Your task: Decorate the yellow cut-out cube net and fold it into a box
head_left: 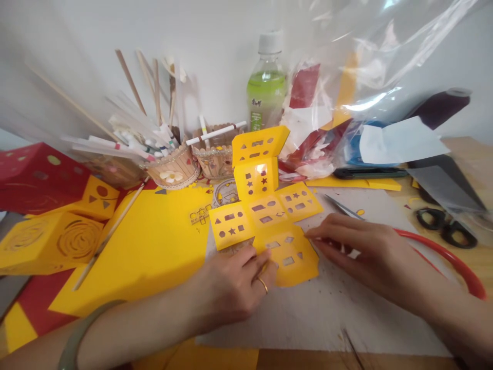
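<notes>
A yellow paper box net [265,208], cross-shaped with folded flaps, lies in front of me. Small triangles, stars, rectangles and circles are cut through its panels. Its far panels stand up, while the near ones lie almost flat. My left hand [234,282], with a ring on one finger, is closed on the net's lower left edge. At the right edge of the nearest panel, my right hand [358,252] pinches the paper between thumb and fingers. Both hands rest low over a grey work sheet [327,318].
Yellow card [162,231] lies left, under a wooden stick [111,231]. Red [42,174] and yellow [54,241] paper boxes stand far left. Behind are pen holders [175,167] and a green drink bottle [265,87]. Black-handled scissors [447,226] and a red curved handle [450,257] lie right.
</notes>
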Tool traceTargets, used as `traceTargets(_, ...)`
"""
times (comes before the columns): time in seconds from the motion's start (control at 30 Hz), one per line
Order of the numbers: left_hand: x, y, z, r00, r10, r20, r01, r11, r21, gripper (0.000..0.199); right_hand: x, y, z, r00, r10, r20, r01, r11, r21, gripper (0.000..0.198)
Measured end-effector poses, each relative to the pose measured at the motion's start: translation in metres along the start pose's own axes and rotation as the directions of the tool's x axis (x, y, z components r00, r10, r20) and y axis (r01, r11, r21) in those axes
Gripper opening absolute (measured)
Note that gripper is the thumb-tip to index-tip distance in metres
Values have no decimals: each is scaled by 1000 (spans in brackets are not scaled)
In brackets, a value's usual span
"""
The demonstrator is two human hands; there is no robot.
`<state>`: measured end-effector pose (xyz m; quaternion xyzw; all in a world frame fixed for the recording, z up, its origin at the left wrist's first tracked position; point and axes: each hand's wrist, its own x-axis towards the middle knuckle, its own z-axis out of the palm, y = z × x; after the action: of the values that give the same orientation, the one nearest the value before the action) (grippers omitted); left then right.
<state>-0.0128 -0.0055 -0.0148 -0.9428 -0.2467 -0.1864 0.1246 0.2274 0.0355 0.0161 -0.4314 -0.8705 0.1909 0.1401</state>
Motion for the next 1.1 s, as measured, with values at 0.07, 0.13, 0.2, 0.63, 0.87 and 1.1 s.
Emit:
traceTargets(0.07, -1, 0, -1, 1000, -1, 27, 2, 1000, -22, 24, 2, -7, 4, 988, -121, 98, 117, 992, 40, 23)
traceTargets(0.13, -2, 0, -2, 998, -3, 57, 5, 999, -32, 22, 4, -12, 12, 972, -185, 146, 185, 983, 13, 25)
traceTargets(0.2, -3, 2, -3, 996, -8, 86, 12, 999, -36, 21, 6, -13, 20, 964, -232, 132, 238, 971, -29, 26)
traceTargets(0.63, -4, 19, -11, 976, -105, 189, 87, 991, 99, 25, 17, -10, 37, 989, -137, 62, 141, 988, -62, 14)
traceTargets(0.87, -4, 19, -14, 961, -69, 269, 31, 989, 146, 29, 22, -19, 41, 996, -78, 49, 85, 984, -159, 28)
traceTargets(1.1, -4, 16, -21, 933, -69, 353, 32, 993, 109, 31, 30, -14, 40, 998, -27, 61, 32, 997, -73, 16)
